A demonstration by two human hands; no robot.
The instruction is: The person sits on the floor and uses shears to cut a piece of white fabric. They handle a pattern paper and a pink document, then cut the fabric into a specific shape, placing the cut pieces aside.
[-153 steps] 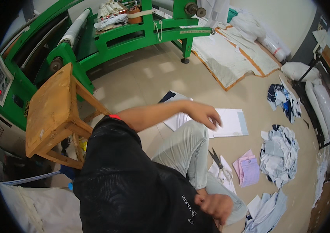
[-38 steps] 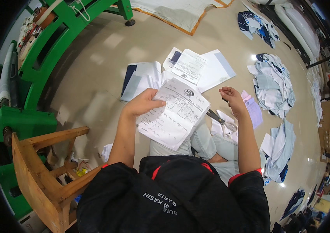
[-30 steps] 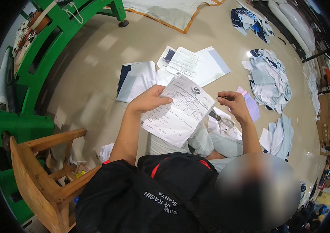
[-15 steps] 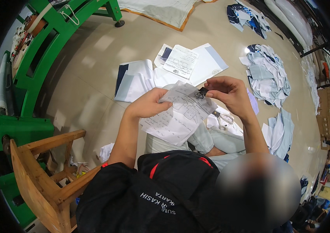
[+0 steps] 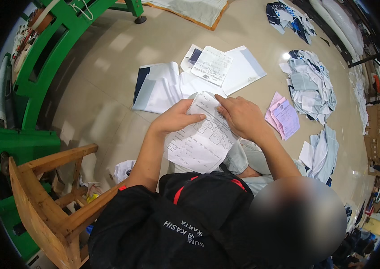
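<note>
Two hands at one creased white paper sheet with handwriting and outline drawings (image 5: 205, 143), held above the pale grey trousers (image 5: 237, 160). Pinching the sheet's left edge between thumb and fingers: the left hand (image 5: 175, 120). Bent over the upper right edge, thumb and forefinger at the paper: the right hand (image 5: 242, 117), impossible to tell whether pinching or only touching.

Progress, at a guess: sheet in hand, writing turned up, handling under way. Not taken up: a second white paper sheet with drawings (image 5: 212, 65), just beyond the first, on folded white cloth with a blue-grey band (image 5: 247, 71). Left of the sheet, folded white cloth with a navy edge (image 5: 161, 87); right, pink and lilac paper slips (image 5: 284, 119), then a heap of white, pale blue and navy fabric scraps (image 5: 311, 85).

For moving: bottom edge free of fingers, right side hemmed by slips and heap. Widest room left of the sheet, over glossy tan tiled floor (image 5: 100, 94), as far as a curved green metal machine frame (image 5: 42, 83).
</note>
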